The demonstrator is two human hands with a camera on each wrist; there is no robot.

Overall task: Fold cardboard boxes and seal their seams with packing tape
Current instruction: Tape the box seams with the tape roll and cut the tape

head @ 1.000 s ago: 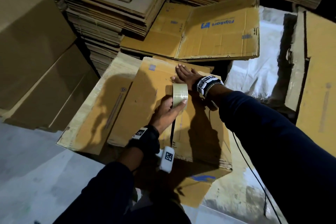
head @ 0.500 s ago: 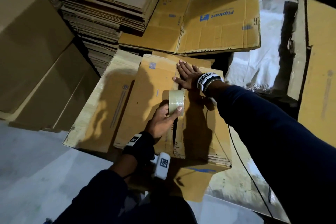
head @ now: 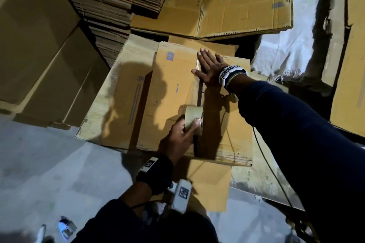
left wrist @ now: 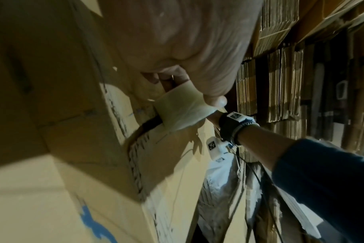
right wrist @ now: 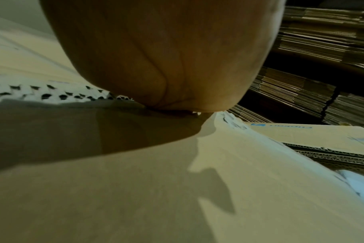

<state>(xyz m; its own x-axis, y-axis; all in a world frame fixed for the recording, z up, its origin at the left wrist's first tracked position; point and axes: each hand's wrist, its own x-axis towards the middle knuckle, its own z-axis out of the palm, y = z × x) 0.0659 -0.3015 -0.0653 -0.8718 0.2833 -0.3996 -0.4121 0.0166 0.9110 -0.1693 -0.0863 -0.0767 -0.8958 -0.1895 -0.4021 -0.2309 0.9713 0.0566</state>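
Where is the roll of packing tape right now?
In the head view the tape roll sits low of centre, gripped by the left hand on the flat cardboard box, along the seam nearer the person than the right hand.

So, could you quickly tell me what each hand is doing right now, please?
Left hand: fingers curled round the tape roll, holding it on the cardboard box.
Right hand: open, fingers straight, pressing flat on the box.
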